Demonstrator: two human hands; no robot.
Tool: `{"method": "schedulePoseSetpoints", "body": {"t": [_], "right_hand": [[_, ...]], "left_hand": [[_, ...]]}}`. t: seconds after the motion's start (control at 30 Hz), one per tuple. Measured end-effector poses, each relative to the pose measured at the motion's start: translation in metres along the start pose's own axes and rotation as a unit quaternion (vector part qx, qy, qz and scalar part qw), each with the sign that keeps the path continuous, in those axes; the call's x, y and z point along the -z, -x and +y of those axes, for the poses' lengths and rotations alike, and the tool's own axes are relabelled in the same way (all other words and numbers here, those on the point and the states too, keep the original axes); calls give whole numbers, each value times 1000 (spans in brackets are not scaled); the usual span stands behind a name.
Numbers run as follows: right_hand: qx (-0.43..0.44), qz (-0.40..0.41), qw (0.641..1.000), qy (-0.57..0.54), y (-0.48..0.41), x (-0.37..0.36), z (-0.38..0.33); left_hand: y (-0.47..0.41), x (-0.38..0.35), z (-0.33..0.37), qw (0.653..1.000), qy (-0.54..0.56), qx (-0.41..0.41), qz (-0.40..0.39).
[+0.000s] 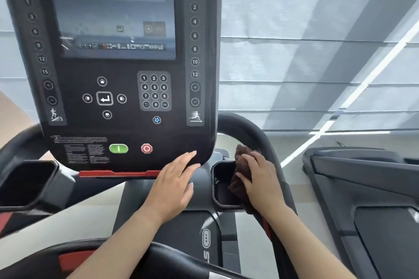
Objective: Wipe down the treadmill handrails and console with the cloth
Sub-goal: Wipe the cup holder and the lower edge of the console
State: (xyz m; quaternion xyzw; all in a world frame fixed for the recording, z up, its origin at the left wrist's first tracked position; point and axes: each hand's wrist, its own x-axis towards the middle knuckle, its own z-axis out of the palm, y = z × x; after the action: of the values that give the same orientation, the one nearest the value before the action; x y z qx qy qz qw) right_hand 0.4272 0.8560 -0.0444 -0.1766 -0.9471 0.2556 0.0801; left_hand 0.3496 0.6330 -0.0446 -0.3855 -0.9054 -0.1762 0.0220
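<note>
Your right hand (260, 179) presses the dark brown cloth (240, 165) against the black curved right handrail (254, 133); keep it wrapped around the rail while your flat, empty left hand (174, 183) steadies the black console (127, 102)

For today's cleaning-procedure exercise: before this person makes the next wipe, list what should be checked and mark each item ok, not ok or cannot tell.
1. Dark brown cloth in the right hand: ok.
2. Cloth pressed against the right handrail beside the cup holder: ok.
3. Left hand clear of the green start button and red stop button: ok, it rests flat on the console lower right corner.
4. Console screen wiped: cannot tell.
5. Left handrail wiped: cannot tell.
6. Cloth damp: cannot tell.
</note>
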Motion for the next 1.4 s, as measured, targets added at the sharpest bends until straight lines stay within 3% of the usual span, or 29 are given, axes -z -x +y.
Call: {"method": "schedulePoseSetpoints", "body": {"t": [0.17,0.37,0.53,0.6,0.73,0.97,1.07,1.23,1.33,1.4], "right_hand": [[-39,-25,999,7,-23,0,-9],[-28,-20,999,-8,2,6,-4],[36,30,997,-66,-6,13,-38],[52,7,997,-59,-8,1,-55],[2,-30,1000,-8,-10,-22,-65],[36,-87,993,65,0,-26,-54],[23,-48,998,45,1,-29,-60],[68,-78,994,-38,16,-7,-49],[67,14,993,-96,28,23,-37],[74,84,991,-73,34,38,-24]], "left_hand": [[0,-1,1,1000,-2,1,4],[0,-1,1,1000,3,-2,4],[0,4,-8,998,32,32,43],[0,4,-11,997,39,45,54],[1,3,-10,997,34,46,54],[-1,-1,-10,997,36,42,54],[-1,-1,-8,997,34,35,52],[0,-1,-9,998,34,30,47],[0,-2,-9,998,32,30,45],[0,-3,-9,998,33,28,48]]}}
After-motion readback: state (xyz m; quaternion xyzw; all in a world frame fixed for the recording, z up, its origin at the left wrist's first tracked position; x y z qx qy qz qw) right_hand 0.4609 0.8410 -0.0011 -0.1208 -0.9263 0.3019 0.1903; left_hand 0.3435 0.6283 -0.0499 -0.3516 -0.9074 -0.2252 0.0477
